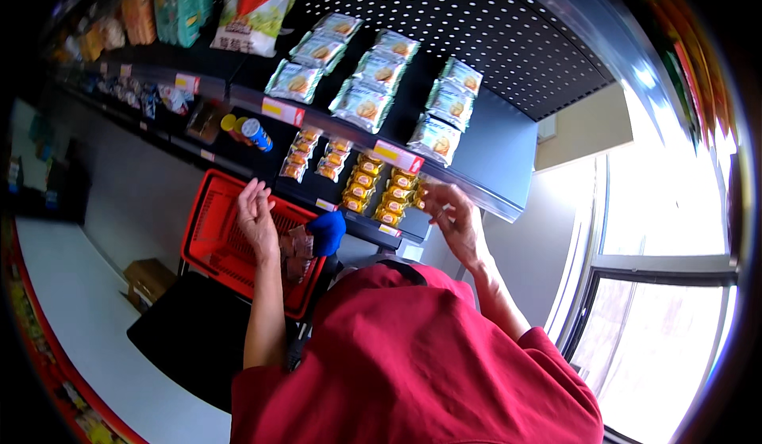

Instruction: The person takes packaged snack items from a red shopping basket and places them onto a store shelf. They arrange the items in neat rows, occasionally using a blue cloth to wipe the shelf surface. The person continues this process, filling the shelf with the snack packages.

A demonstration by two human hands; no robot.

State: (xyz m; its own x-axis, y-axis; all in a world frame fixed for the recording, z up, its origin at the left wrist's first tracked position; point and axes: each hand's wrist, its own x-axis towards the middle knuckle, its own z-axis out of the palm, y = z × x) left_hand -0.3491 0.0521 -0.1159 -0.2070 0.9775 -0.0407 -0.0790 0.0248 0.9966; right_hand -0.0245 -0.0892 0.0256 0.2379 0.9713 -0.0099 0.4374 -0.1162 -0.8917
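My left hand (pixel 258 220) hangs over the red shopping basket (pixel 208 220), its fingers loosely stretched and nothing visible in it. Inside the basket, at its right side, lie brownish packets (pixel 297 255) beside a bright blue item (pixel 326 233) whose kind I cannot make out. At the right end of the lower shelf, my right hand (pixel 456 222) has its curled fingertips on a gold snack packet (pixel 417 197). Two rows of similar gold snack packets (pixel 359 185) stand just left of it. Farther left are two rows of small clear-wrapped snacks (pixel 298 157).
Above, the upper shelf (pixel 484 154) juts out over the lower one, carrying rows of white-green packets (pixel 367 95) and a large strawberry-printed bag (pixel 255 7). Cylindrical canisters (pixel 252 133) stand lower left. A cardboard box (pixel 149 282) sits on the floor; a window (pixel 659 285) is right.
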